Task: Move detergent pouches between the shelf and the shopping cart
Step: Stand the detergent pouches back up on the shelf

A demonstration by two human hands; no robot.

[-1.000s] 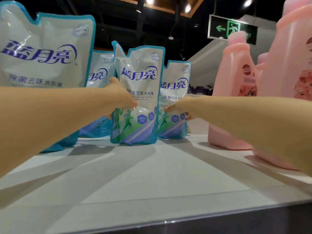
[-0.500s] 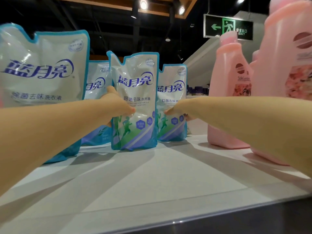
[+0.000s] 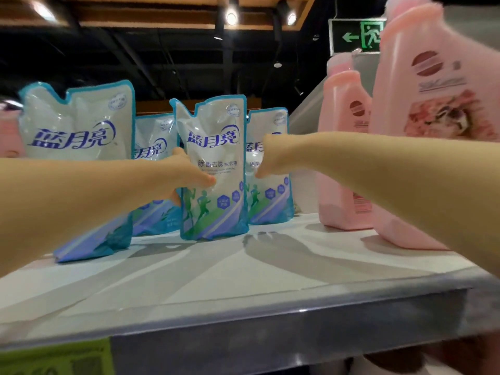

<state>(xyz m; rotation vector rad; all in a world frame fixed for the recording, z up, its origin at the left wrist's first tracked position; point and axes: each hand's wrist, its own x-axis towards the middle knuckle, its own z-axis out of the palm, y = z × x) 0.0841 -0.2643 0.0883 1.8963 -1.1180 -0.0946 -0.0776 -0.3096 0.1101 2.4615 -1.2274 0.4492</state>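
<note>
- Standing upright near the middle of the shelf, the middle pouch is a sealed white-and-blue detergent bag with running figures printed low on its front. Its contents cannot be seen through the film.
- The left hand grips this pouch at its 9 o'clock edge, with the thumb pressed on the front and the fingers hidden behind.
- The right hand sits curled at the pouch's 3 o'clock edge with the thumb pointing down. Whether it actually pinches the bag or only hangs beside it, I cannot tell.
- The two hands are apart, with the pouch between them.
- The right pouch, at 3 o'clock just behind the middle one, stands upright and is partly covered by the right hand.
- The rear pouch, at 9 o'clock, stands farther back.
- The large pouch, farther out at 9 o'clock and nearest the camera, leans a little. The left forearm crosses its lower part.
- All four bags are closed along their tops.
- The pink bottles stand capped at 3 o'clock on the same shelf, and a smaller one is behind the biggest.
- An exit sign glows green at 1 o'clock.
- A green label sits on the shelf's front lip at 7 o'clock.
</note>
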